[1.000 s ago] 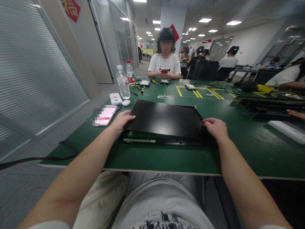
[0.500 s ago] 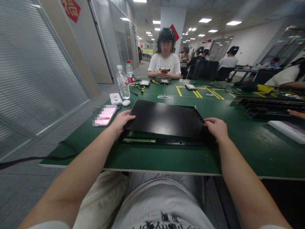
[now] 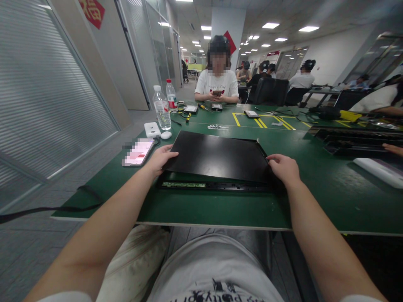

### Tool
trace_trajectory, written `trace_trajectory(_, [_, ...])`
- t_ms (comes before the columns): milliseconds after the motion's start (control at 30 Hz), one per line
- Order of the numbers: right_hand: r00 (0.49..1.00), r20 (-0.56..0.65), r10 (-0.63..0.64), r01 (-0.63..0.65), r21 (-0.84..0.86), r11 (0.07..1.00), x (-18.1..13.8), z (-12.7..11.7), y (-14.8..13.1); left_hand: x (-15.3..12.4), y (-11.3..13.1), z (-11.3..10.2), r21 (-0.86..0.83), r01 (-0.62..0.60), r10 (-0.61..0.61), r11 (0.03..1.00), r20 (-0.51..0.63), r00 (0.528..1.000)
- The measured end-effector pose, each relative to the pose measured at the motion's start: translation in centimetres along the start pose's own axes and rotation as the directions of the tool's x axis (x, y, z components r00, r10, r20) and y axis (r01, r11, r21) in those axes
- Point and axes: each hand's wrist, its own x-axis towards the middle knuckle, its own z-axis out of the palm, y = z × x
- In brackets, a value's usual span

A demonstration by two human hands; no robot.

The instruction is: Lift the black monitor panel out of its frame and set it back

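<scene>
1. Left hand [image 3: 162, 159]: clamped on the left edge of the black flat panel [image 3: 217, 157], thumb uppermost.
2. Right hand [image 3: 285, 168]: pinched at the panel's right edge; whether it also takes in the frame beneath cannot be told. Opposed grips presumably steady so broad a sheet.
3. Panel: askew above the black frame [image 3: 239, 186], leaving the green circuit board [image 3: 184, 184] exposed nearest the wearer.
4. Green table [image 3: 217, 209]: supports the frame; smartphone [image 3: 140, 152] beside the left hand, presumably for easy reach.

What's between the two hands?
A glossy black panel spans the gap in the head view: the left hand holds its left edge, the right hand pinches its right edge.
</scene>
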Motion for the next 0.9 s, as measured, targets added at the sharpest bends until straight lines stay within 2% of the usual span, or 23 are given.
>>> trace_trajectory(267, [1.000, 0.018, 0.001, 0.000, -0.044, 0.999, 0.00, -0.12, -0.20, 0.07, -0.14, 0.07, 0.017, -0.004, 0.004, 1.000, -0.021, 1.000])
trace_trajectory(600, [0.994, 0.006, 0.108, -0.108, 0.113, 0.988, 0.29, -0.19, 0.13, -0.14, 0.00, 0.11, 0.014, -0.009, 0.009, 1.000, -0.014, 1.000])
trace_trajectory(900, [0.995, -0.029, 0.094, -0.091, 0.108, 0.990, 0.38, 0.21, 0.35, -0.03, -0.02, 0.27, 0.022, -0.020, 0.021, 1.000, -0.024, 0.999])
